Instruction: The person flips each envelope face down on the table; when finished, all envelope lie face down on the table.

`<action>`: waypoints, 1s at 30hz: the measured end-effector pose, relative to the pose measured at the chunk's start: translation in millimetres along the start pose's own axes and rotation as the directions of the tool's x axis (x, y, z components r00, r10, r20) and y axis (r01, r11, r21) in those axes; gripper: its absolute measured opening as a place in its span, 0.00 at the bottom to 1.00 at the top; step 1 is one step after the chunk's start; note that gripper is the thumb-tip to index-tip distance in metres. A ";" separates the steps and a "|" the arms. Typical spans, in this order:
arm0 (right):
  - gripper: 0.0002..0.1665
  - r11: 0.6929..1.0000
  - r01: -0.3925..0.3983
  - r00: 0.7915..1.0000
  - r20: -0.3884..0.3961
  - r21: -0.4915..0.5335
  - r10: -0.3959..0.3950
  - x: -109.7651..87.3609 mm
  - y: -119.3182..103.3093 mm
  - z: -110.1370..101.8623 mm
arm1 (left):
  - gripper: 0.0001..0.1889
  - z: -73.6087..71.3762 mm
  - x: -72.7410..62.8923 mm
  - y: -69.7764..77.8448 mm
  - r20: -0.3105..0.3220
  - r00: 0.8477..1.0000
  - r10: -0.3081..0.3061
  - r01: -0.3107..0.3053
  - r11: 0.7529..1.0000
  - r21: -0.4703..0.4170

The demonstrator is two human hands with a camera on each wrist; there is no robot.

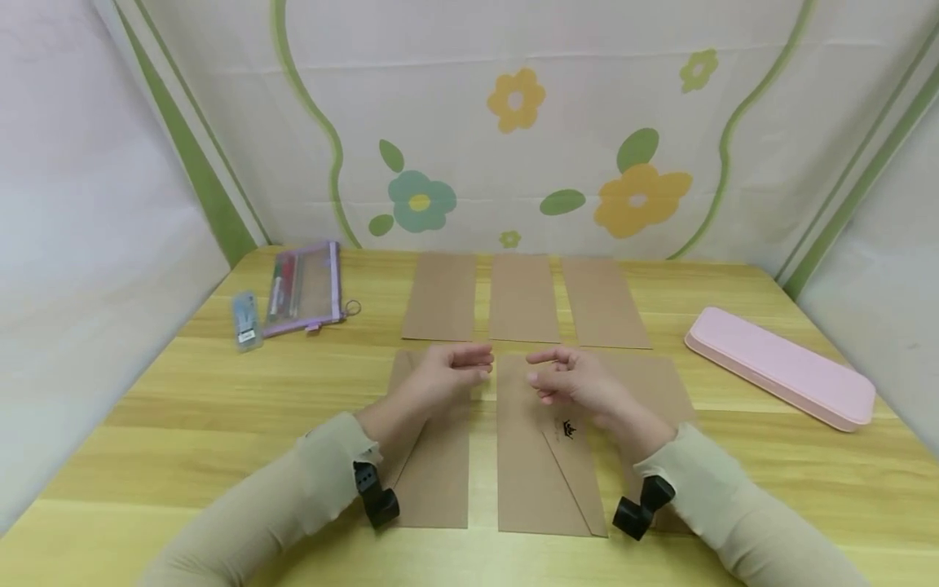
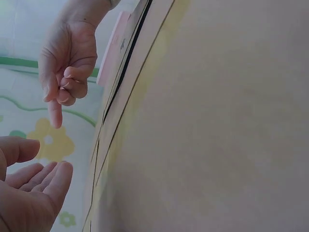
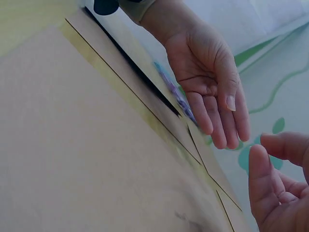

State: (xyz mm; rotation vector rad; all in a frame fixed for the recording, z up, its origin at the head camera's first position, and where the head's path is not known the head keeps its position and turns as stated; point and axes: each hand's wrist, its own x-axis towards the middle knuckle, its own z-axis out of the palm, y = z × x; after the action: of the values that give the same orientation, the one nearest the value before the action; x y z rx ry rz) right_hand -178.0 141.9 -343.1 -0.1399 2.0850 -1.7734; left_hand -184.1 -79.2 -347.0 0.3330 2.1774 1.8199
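Note:
Both hands hover above the front row of brown paper envelopes, palms facing each other with a gap between the fingertips. My left hand (image 1: 438, 377) is over the left front envelope (image 1: 440, 481), its fingers nearly straight and nothing in them. The right hand (image 1: 587, 387) is above the middle front envelope (image 1: 531, 481), index finger extended and the others loosely bent, holding nothing. That middle envelope has a slanted flap edge and a small black crown print. Partly behind the right forearm lies the right front envelope (image 1: 663, 387). In the left wrist view, the right hand (image 2: 70, 63) shows empty.
Behind, three more brown pieces lie in a row: left (image 1: 440, 297), middle (image 1: 522, 300) and right (image 1: 605, 303). A pink case (image 1: 781, 367) is at the right. To the left are a purple-edged zip pouch (image 1: 317, 285) with pens and a small blue box (image 1: 245, 318).

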 end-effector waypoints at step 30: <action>0.39 0.947 -0.110 0.963 0.269 0.303 0.026 -4.8 7.2 55.7 | 0.28 -90.4 -70.5 -30.6 -0.179 0.969 -0.168 0.157 0.985 -0.074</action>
State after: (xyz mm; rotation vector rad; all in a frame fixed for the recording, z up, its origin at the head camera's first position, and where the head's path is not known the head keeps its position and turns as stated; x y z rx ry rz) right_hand -152.2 93.3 -355.4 -0.1966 1.5833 -1.9042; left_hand -150.6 -192.5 -357.4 -0.0295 2.1910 1.8837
